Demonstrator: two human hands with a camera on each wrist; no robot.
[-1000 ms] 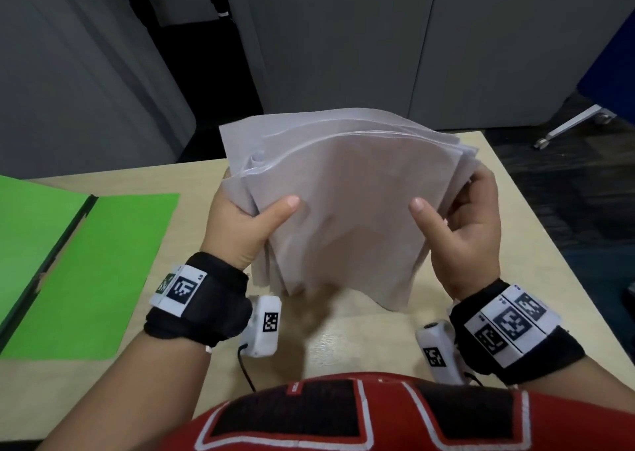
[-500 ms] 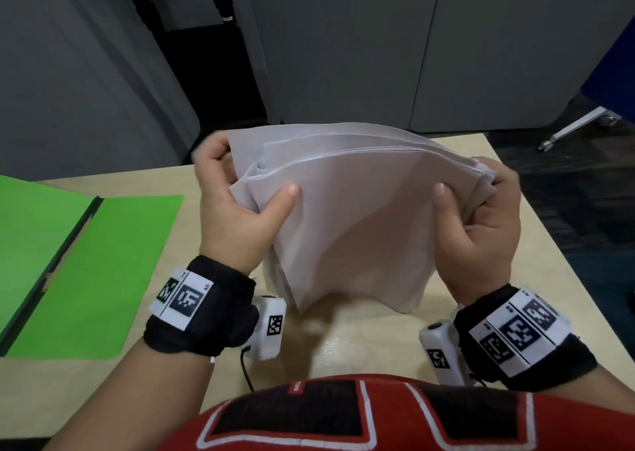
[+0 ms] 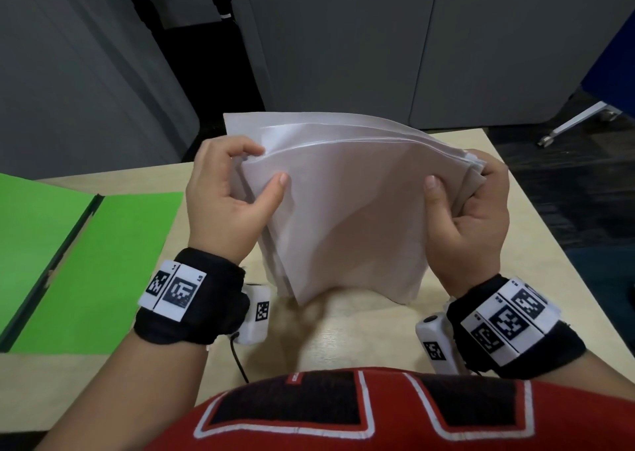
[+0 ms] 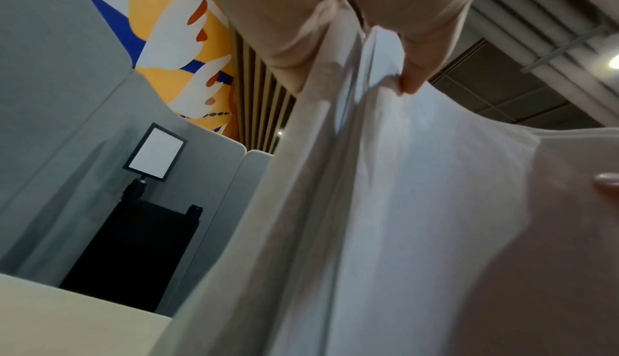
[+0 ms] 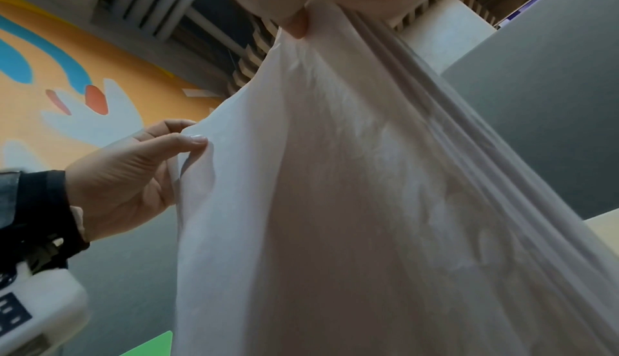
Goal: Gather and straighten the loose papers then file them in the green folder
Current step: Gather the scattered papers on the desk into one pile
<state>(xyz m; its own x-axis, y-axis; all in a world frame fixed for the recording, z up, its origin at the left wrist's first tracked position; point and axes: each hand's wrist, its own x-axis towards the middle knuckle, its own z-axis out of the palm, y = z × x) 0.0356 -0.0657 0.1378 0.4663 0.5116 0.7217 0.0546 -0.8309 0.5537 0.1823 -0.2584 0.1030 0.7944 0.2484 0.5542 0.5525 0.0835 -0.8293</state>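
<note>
1. You hold the stack of papers (image 3: 343, 210) upright above the light wooden worktop (image 3: 343, 333), its lower edge just over the surface; whether that edge touches the wood cannot be told.
2. Your left hand (image 3: 223, 196) takes the stack's upper left corner, thumb pressed on the near face and fingers curled over the top edge: a grip clamped on the papers. From the left wrist view, the thumb and fingers (image 4: 412, 75) pinch separate sheets that fan apart below them.
3. Your right hand (image 3: 470, 217) takes the upper right side the same way, thumb flat on the near sheet, fingers wrapped behind: this grip too is clamped on the papers. The right wrist view shows the sheets' edges stepped rather than flush.
4. The sheets bow toward you in the middle, and the rear ones stand higher than the front ones along the top.
5. The green folder (image 3: 86, 261) lies open and flat on the worktop to your left, well apart from the stack, its dark spine running between the two green leaves.
6. Black bands with printed square markers circle both your wrists.
</note>
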